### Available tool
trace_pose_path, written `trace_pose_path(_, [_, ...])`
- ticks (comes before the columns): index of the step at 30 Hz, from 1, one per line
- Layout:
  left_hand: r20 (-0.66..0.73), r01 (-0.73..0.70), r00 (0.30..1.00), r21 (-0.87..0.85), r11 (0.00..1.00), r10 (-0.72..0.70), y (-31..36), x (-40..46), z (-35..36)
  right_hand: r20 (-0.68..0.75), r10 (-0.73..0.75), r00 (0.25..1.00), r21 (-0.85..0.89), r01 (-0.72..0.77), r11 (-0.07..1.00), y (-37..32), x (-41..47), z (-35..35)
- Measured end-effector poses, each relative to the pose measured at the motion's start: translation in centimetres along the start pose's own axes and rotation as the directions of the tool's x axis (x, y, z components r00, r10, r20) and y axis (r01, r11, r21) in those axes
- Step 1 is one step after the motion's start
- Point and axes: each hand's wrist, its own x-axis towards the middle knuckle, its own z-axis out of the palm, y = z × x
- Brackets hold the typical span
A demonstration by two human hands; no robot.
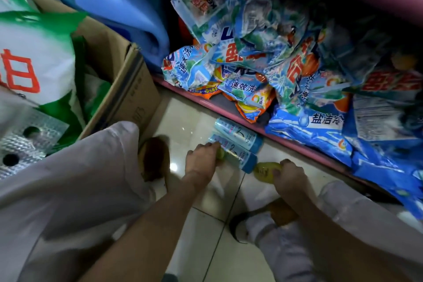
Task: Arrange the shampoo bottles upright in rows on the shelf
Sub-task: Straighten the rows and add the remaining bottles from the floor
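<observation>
Bottom of frame: both forearms reach up-frame over white-trousered knees to a glossy tiled floor (183,121). Right hand (289,173), lower centre-right: fingers curled round a yellow-green bottle (266,170) lying on the floor. Left hand (201,159), centre: fingers curled down over another yellow-green item (220,153), mostly hidden, type unclear; fingertips also touch the end of the nearer blue bottle. Two blue shampoo bottles lie on their sides on the tiles, parallel and touching, between the hands and the shelf edge: nearer one (238,155), farther one (240,136). Neither is on the shelf. Just beyond, pink shelf edge (297,142) runs diagonally from centre to lower right. On the shelf, upper right: heap of blue-and-orange detergent powder bags (263,64), jumbled. Left: open cardboard box (128,84) with green-and-white bags (39,59). Top left: large blue detergent jug (119,7), blurred.
</observation>
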Motion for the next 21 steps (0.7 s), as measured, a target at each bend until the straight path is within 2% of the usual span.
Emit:
trace_pose_path(4, [-0.029,0.021,0.999,-0.278,0.96,-0.03,1.2,-2.4,-3.8,-0.051,-0.139,0.989,0.003,0.139,0.99,-1.5,-3.1,-3.7])
trace_pose_path(6, [-0.079,-0.007,0.997,-0.297,0.955,-0.017,2.1,-4.0,-6.7,-0.098,-0.209,0.973,0.008,0.211,0.977,-2.2,-5.7,-6.3])
trace_pose_path(9, [-0.21,-0.096,0.978,-0.411,0.907,0.008,3.6,-7.2,-12.0,-0.182,-0.274,0.944,0.058,0.288,0.956,-2.6,-10.5,-11.2])
trace_pose_path(11, [-0.348,-0.184,0.938,-0.472,0.862,0.01,4.6,-9.5,-15.6,-0.285,-0.332,0.899,0.081,0.368,0.926,-2.5,-13.9,-15.4])
trace_pose_path(15, [-0.57,-0.397,0.819,-0.479,0.783,0.066,7.3,-13.9,-23.2,-0.479,-0.462,0.746,0.042,0.545,0.837,-3.1,-20.6,-25.6])
trace_pose_path(18, [-0.7,-0.532,0.699,-0.374,0.76,0.145,9.5,-16.3,-29.2,-0.589,-0.55,0.592,-0.074,0.638,0.766,-4.2,-25.0,-32.9])
trace_pose_path(21, [-0.774,-0.618,0.601,-0.29,0.73,0.201,11.3,-17.9,-34.8,-0.656,-0.614,0.438,-0.223,0.665,0.713,-5.7,-27.0,-39.1])
